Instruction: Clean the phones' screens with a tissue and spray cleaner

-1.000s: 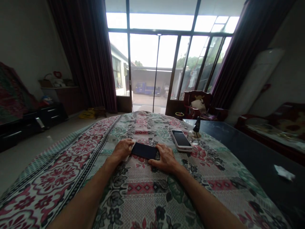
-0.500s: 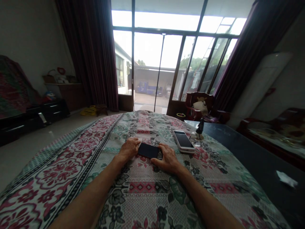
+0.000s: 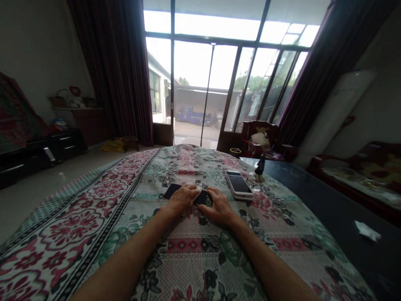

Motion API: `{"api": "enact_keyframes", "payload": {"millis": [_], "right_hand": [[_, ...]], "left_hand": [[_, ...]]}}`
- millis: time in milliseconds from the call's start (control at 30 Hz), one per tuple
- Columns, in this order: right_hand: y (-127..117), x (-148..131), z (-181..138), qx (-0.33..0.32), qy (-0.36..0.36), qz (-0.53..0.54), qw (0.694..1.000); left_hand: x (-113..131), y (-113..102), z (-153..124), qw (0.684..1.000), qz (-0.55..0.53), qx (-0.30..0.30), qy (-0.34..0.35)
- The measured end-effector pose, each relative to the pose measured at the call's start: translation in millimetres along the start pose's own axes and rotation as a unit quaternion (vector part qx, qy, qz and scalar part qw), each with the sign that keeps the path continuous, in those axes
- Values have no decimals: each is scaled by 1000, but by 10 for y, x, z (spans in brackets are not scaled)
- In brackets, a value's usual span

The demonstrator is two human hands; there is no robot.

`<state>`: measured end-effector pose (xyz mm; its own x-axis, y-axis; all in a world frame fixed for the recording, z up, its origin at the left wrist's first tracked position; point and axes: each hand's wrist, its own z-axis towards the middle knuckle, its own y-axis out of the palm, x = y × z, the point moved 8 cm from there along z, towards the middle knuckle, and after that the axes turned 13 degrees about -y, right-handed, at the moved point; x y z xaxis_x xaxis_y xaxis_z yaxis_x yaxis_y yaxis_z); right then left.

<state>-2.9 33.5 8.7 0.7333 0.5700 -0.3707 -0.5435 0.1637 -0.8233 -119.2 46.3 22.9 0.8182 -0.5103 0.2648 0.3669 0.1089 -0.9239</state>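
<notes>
A dark smartphone (image 3: 172, 191) lies screen up on the patterned tablecloth (image 3: 184, 228), its middle covered by my left hand (image 3: 182, 198). Pressed under the fingertips of that hand is a white tissue (image 3: 198, 192), of which only a small edge shows. My right hand (image 3: 218, 206) grips the phone's right end between thumb and fingers. To the right of it rests a white-edged phone (image 3: 239, 184), apparently on top of another flat, pale item.
A small dark figure on a clear base (image 3: 260, 167) stands behind the white-edged phone. Crumpled white paper (image 3: 367, 231) sits on the dark surface at right. Beyond the table are a wooden armchair (image 3: 260, 136) and glass doors.
My left hand has slid right across the phone with the tissue, from its left end to its middle. My right hand stays at the right end. The view has shifted slightly.
</notes>
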Motion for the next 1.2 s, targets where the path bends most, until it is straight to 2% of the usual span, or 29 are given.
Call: {"api": "enact_keyframes", "payload": {"millis": [100,200,300,433,500,567,633,733,867,967,1033,1100,1200], "right_hand": [[4,-2,2,-5,2,0,1000],[6,2,2,-6,5,1,1000],[7,4,3,-5,3,2,1000],[7,9,0,-4,1,-5,1000],[10,11,-1,-6,2,-8,1000],[9,11,-2,-8,5,-12,1000],[5,6,-3,-8,8,-14,1000],[2,-11,-6,-11,7,-13,1000],[-8,-30,-11,-12,12,-14,1000],[-4,-36,-12,-20,16,-14,1000],[-4,-38,-11,-22,15,-18,999],[-5,-37,-10,-22,13,-22,999],[-1,-36,-12,-24,9,-21,999]], "left_hand": [[-434,-116,42,995,18,8,-101],[-631,-192,24,990,27,15,-135],[-455,-135,-7,992,28,13,-121],[119,12,-45,1000,-10,5,12],[177,31,-35,1000,-17,0,21],[15,0,-4,1000,-2,-3,-25],[-286,-69,12,994,34,-1,-106],[-625,-189,-11,984,60,9,-165],[-787,-240,-59,973,91,14,-213],[-701,-216,-81,969,105,11,-224],[-540,-171,-84,974,104,3,-203],[-304,-109,-82,985,91,-3,-150],[102,-45,-101,1000,19,-3,-10]]}}
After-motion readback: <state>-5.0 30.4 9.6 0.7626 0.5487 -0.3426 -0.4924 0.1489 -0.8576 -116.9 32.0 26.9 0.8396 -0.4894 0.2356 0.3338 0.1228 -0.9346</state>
